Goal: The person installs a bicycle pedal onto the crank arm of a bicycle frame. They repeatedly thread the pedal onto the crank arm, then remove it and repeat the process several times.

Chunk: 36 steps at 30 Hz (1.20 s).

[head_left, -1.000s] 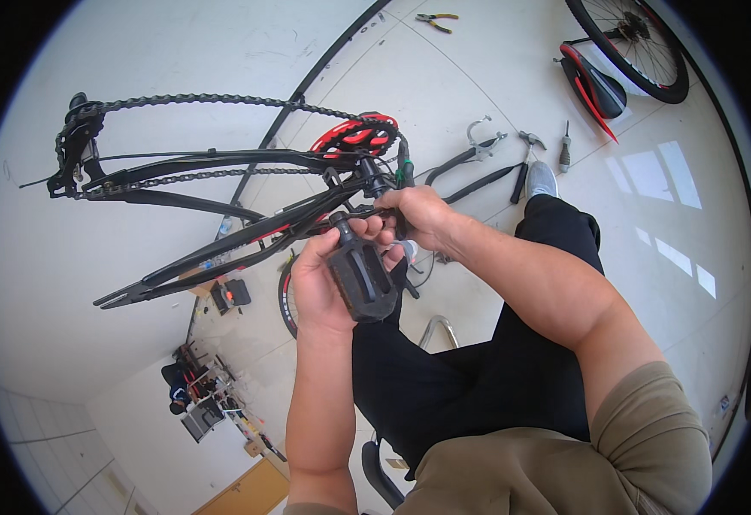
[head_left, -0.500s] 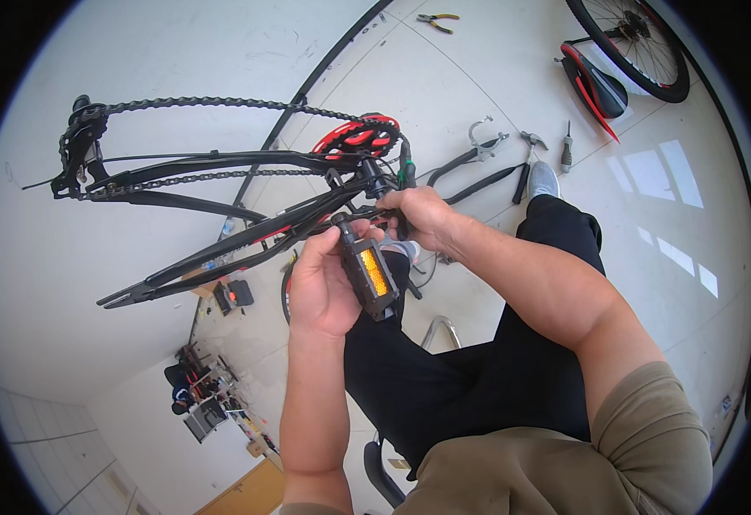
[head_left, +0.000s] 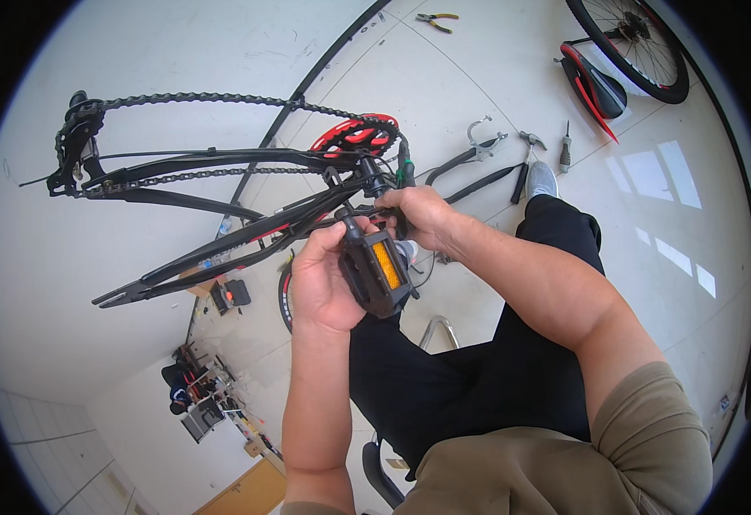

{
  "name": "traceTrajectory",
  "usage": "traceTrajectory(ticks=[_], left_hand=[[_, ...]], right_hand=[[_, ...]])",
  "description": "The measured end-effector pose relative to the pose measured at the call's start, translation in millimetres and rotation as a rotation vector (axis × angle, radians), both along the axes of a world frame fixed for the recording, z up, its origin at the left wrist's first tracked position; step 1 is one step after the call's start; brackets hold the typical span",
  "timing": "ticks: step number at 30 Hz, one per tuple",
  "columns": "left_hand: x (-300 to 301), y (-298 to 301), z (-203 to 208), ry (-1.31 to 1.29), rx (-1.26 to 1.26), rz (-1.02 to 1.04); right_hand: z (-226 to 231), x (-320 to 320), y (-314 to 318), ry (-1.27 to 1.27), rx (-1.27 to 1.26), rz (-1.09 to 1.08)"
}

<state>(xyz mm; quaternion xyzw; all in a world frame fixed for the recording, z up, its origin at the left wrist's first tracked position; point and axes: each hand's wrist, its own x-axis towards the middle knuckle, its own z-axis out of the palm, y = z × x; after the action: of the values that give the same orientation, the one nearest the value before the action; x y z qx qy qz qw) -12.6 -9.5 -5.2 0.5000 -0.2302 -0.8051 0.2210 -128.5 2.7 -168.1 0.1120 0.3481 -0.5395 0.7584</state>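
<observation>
My left hand (head_left: 317,287) is closed on a black bicycle pedal (head_left: 377,270) with a yellow-orange reflector, thumb beside its spindle end. The pedal hangs just below the bottom bracket of a black and red bike frame (head_left: 221,245). Next to it, my right hand (head_left: 423,215) is closed around a dark part by the bottom bracket; its fingers hide what they grip. Just above the right hand runs a dark piece with a green band (head_left: 407,172). A red and black chainring (head_left: 357,133) carries the chain (head_left: 195,99), which stretches left to the rear derailleur (head_left: 77,146).
On the tiled floor lie a hammer (head_left: 521,180), a screwdriver (head_left: 566,153), yellow-handled pliers (head_left: 437,23) and a large dark-handled tool (head_left: 474,163). A saddle (head_left: 599,86) and a wheel (head_left: 637,39) are at the far right. Several tools sit at the lower left (head_left: 204,395).
My left hand has moved slightly right with the pedal, which has turned to show more of its side. The frame's left end has shifted a little left. My right hand stays nearly in place.
</observation>
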Motion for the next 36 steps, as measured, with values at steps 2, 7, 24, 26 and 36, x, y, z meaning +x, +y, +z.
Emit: traceTrajectory(ticks=[2, 7, 24, 26, 36], left_hand=[[-4.1, 1.9, 2.9, -0.027, 0.000, 0.037], [10.4, -4.9, -1.1, -0.004, 0.000, -0.027], [0.2, -1.4, 22.9, -0.153, -0.007, 0.018], [1.8, -1.8, 18.3, -0.155, 0.002, 0.038], [21.2, -11.4, 13.3, -0.050, 0.062, -0.126]], right_hand=[[-1.0, -0.8, -0.3, 0.006, 0.000, 0.007], [-0.8, -1.0, -1.3, -0.005, 0.003, 0.008], [1.8, -1.5, -2.6, 0.003, 0.029, 0.003], [1.5, -1.0, -2.8, 0.005, 0.034, 0.000], [-4.0, 0.8, -1.9, 0.027, 0.012, 0.027]])
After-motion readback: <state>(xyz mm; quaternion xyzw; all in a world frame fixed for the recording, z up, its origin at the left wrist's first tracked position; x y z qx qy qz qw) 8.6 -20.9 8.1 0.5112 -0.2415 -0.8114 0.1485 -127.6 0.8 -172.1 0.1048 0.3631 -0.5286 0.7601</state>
